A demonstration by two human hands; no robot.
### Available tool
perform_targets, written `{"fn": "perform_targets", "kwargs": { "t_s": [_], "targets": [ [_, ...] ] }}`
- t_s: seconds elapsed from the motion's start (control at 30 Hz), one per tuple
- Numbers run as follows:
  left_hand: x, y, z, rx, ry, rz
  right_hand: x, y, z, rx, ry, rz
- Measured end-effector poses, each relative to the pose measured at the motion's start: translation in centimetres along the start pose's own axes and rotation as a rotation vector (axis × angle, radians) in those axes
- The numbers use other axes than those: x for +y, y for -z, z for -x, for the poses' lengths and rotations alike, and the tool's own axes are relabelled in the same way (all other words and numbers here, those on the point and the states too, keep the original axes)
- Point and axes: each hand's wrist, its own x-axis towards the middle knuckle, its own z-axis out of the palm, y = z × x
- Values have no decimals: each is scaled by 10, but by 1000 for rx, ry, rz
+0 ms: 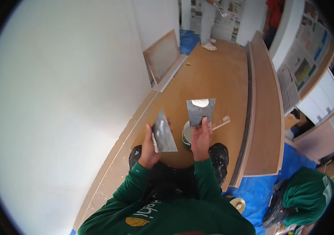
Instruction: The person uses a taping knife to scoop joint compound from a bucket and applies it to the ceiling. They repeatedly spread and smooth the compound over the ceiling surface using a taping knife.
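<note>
Two flat metal filling knives are held up in front of me, apart from each other. My left hand [149, 149] grips one filling knife [164, 135] by its edge, the blade tilted and a little pale filler along its side. My right hand [202, 139] pinches the other filling knife [198, 112], thumb on its face; a white blob of filler [200, 102] sits near the far edge of its blade. Below and partly behind my right hand stands a bucket [187, 135] with pale filler on its inner wall. A stick-like tool handle [222, 123] juts out to its right.
A white wall [65, 78] rises at left, with a board [162, 55] leaning farther on. A long wooden step [265, 117] runs along the right. Blue sheeting [257, 196] lies beyond it, near a crouching person in green [308, 196]. Another person's legs [207, 23] stand ahead.
</note>
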Motion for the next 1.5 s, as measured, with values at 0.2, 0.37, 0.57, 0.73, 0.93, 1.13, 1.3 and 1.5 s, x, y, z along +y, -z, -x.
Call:
{"fn": "perform_targets", "kwargs": {
  "t_s": [0.2,0.37,0.57,0.73,0.93,1.13,1.3,1.5],
  "targets": [
    [-45,-33,-8,59,65,290,45,11,17,-83,-237,-160],
    [-45,-30,-16,111,-55,312,61,5,22,-33,-233,98],
    [-34,-16,-25,162,-180,257,50,-19,67,-109,-152,47],
    [-35,8,-27,259,-224,63,64,-51,99,-148,-47,348],
    [-24,11,-26,297,-375,52,69,-28,89,-32,-27,527],
    [-12,81,-34,368,-467,-117,-5,42,66,71,-42,350],
    [10,84,-27,382,-512,-63,-41,168,30,242,-276,253],
    [42,76,-17,146,-321,104,-62,121,42,265,-152,301]
  ]
}}
